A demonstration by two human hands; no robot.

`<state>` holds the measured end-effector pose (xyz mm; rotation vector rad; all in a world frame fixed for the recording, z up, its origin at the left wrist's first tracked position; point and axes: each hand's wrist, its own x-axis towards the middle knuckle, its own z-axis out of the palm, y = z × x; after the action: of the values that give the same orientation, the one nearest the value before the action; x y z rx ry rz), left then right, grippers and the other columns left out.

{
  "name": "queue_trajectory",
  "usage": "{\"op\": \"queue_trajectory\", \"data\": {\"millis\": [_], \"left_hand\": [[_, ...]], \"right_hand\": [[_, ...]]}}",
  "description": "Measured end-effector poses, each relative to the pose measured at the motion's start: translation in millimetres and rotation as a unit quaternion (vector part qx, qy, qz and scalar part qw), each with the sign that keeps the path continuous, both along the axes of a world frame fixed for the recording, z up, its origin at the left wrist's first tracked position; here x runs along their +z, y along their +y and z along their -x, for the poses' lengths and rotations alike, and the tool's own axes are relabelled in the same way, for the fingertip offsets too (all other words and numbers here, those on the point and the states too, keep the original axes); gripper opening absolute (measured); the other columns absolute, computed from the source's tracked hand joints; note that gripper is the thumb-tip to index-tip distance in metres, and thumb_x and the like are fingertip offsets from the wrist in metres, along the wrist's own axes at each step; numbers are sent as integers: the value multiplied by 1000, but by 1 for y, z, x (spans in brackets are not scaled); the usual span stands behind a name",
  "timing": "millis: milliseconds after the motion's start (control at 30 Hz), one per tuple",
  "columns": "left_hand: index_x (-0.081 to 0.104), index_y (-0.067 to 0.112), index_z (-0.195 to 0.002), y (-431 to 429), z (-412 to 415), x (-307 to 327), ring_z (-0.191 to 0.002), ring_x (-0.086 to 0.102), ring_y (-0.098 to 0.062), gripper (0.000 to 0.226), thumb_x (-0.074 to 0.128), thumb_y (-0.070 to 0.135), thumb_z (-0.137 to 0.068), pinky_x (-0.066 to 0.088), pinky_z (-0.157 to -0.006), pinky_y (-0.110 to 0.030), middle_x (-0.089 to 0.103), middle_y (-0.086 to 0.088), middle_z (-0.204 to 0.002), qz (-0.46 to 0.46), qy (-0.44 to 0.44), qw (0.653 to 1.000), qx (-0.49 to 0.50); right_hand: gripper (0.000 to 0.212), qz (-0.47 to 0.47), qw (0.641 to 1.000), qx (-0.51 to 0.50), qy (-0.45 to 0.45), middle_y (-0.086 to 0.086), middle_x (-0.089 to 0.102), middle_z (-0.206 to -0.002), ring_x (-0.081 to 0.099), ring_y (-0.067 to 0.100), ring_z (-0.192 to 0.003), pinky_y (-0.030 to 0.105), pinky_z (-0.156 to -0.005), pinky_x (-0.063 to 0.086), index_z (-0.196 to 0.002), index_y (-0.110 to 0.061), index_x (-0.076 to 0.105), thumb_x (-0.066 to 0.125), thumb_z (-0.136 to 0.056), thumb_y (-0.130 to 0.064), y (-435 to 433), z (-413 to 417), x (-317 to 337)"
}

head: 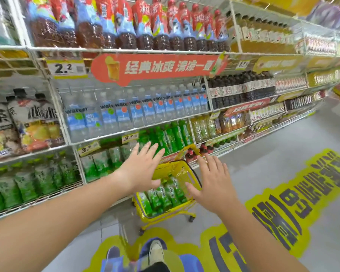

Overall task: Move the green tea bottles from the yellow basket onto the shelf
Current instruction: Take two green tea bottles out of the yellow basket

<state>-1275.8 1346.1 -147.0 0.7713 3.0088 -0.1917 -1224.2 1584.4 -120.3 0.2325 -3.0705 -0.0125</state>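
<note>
A yellow wheeled basket (178, 167) stands on the floor in front of the shelving, holding several green tea bottles (165, 195) lying in it. My left hand (141, 167) hovers open above the basket's left side, fingers spread, holding nothing. To the right, my right hand (212, 181) is also open over the basket's right rim, palm down and empty. Just behind the basket, a low wire shelf (114, 160) carries matching green tea bottles, with more green bottles (171, 136) one section to the right.
White wire shelving runs along the left and back: water bottles (137, 112) above the green tea, red-capped dark tea (145, 22) on top, dark bottles (241, 89) further right. Grey floor with yellow lettering (294, 197) lies to the right. My shoe (155, 252) is below.
</note>
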Motion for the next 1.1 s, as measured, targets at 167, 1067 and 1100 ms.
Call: {"op": "queue_trajectory", "data": {"millis": [167, 1067, 1100], "left_hand": [[-3, 15, -159, 39, 59, -23, -153, 3, -35, 102, 37, 74, -85, 9, -121, -58, 2, -16, -167, -11, -1, 1000, 22], [8, 8, -158, 131, 149, -124, -141, 34, -35, 103, 36, 71, -81, 31, -115, -49, 30, -19, -157, -22, -115, 948, 297], [10, 8, -158, 133, 149, -134, -141, 34, -35, 103, 31, 71, -80, 31, -115, -49, 31, -20, -157, -22, -118, 944, 308]], "right_hand": [[99, -18, 999, 20, -18, 11, 26, -162, 19, 32, -150, 51, -121, 17, -156, -18, 27, 24, -76, -76, 44, 63, -7], [89, -48, 925, 332, -180, 11, 16, -164, 12, 32, -151, 49, -121, 13, -157, -16, 17, 46, -88, -65, 96, 308, -150], [89, -50, 920, 342, -186, 12, 15, -164, 12, 32, -151, 49, -122, 12, -157, -16, 17, 46, -88, -64, 97, 312, -163]]}}
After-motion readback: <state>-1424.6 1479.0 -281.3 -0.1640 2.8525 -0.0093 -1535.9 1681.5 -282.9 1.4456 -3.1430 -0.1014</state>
